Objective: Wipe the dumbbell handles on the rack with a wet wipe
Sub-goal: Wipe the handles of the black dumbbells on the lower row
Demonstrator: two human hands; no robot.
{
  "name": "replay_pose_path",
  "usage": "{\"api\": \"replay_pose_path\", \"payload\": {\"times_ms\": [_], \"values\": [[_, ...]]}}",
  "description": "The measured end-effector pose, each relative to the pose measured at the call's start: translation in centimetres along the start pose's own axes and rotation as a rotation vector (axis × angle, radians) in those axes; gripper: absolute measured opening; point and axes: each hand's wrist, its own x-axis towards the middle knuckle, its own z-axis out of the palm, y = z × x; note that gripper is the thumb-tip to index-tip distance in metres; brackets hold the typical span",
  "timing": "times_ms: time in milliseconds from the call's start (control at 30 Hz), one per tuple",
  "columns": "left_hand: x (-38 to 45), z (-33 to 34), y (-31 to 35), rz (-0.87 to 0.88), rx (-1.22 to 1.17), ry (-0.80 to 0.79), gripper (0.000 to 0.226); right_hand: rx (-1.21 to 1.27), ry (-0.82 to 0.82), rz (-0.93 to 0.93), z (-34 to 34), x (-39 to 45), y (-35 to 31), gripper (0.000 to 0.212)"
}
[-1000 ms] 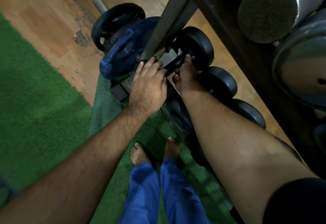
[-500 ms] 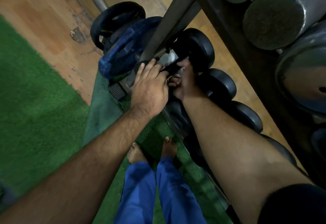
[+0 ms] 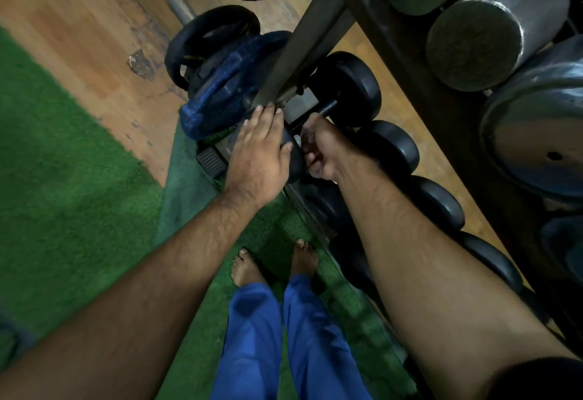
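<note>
Dumbbell handle [image 3: 326,106] at the rack's [image 3: 303,37] lower end sits in the right hand [image 3: 321,150], curled round it with something pale, while the flat left hand [image 3: 260,153] steadies the near weight; twisting should cover all sides.

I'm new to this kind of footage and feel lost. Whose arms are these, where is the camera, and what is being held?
The camera sits on a person's head, looking down, so you see their own arms, blue trousers and bare feet on green turf. The left hand lies flat, fingers straight, on the near end of a black dumbbell on the low rack. The right hand curls round that dumbbell's handle, with something pale, probably the wet wipe, between its fingers. Grey steel dumbbells fill the shelf above.
</note>
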Motion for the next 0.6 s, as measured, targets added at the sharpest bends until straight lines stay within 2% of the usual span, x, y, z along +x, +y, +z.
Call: {"api": "replay_pose_path", "payload": {"times_ms": [100,200,367,500,600], "values": [[-0.3,0.2,0.6,-0.002,0.026,-0.006,0.061,0.206,-0.045,0.005,-0.8,0.8,0.0,0.018],[-0.4,0.3,0.7,0.001,0.039,0.016,0.061,0.449,-0.072,-0.082,-1.3,1.6,0.2,0.015],[0.7,-1.0,0.9,-0.011,0.095,0.011,0.060,0.378,-0.110,-0.045,-2.1,1.3,0.8,0.023],[2.3,-1.1,1.6,0.034,0.117,0.001,0.048,0.585,0.056,-0.188,-3.4,3.0,-0.8,0.027],[3.4,-0.9,1.9,0.034,0.070,-0.013,0.031,0.616,0.132,-0.257,-3.0,3.6,-0.3,0.030]]}}
